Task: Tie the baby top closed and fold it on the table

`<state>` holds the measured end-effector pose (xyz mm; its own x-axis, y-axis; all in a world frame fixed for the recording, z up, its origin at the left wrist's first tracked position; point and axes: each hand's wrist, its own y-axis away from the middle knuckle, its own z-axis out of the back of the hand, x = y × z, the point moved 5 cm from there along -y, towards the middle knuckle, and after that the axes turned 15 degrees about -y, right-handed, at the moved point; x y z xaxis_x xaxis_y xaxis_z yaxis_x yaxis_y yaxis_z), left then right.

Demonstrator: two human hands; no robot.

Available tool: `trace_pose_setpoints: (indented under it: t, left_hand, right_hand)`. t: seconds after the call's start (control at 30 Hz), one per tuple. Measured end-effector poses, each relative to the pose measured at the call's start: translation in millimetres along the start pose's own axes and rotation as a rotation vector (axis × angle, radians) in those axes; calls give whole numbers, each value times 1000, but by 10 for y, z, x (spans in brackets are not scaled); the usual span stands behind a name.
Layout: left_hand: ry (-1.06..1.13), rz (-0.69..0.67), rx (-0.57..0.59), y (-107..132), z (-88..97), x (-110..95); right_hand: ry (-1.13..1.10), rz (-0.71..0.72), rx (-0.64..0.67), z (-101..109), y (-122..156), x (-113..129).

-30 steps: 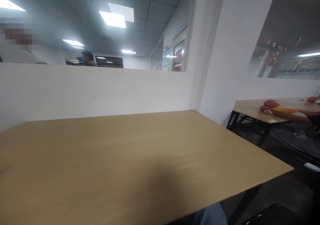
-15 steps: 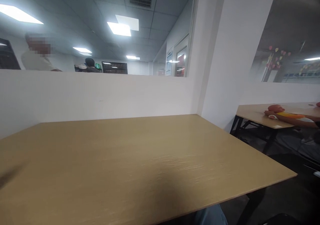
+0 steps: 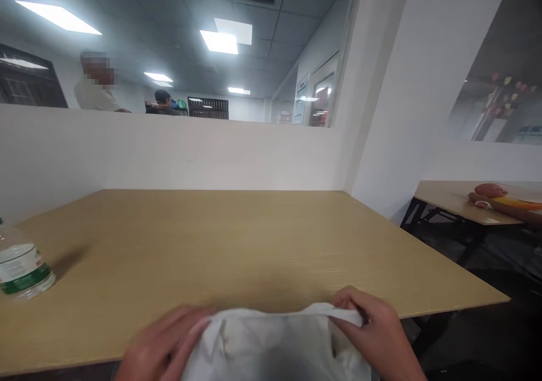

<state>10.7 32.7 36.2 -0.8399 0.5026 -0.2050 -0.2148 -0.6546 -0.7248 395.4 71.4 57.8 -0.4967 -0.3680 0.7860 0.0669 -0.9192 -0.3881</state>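
At the front edge of the table (image 3: 224, 245), a piece of white cloth (image 3: 271, 341) is stretched between my two hands. Its upper rim runs almost level, and its lower part leaves the picture. My left hand (image 3: 167, 341), a little blurred, grips the cloth's left corner. On the other side, my right hand (image 3: 375, 327) pinches the rim between thumb and fingers, with a strip of it showing past the thumb. Whether the cloth is a bag or a garment I cannot tell.
A clear bottle (image 3: 25, 265) with a green and white label stands on the table at left. A white wall (image 3: 212, 149) borders the far side. At right, a doll (image 3: 491, 192) lies on another table (image 3: 449, 200). Two people appear beyond the glass.
My hands and the white cloth have come into view from below. The view has swung left, so the bottle now shows and the room has shifted right.
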Motion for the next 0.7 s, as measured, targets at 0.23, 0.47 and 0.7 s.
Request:
trace_pose_setpoints:
  t: [0.23,0.47,0.7]
  left_hand:
    - [-212,176,-60,-803,437,185]
    - [-160,412,-16,-1031,443,509]
    - [-291,444,-94,-1054,525,547]
  right_hand:
    - [-344,-117,450,246,-299,211]
    - [-503,-134,85,367,-445,-17]
    - [-508,38,-306,481,-515,-163]
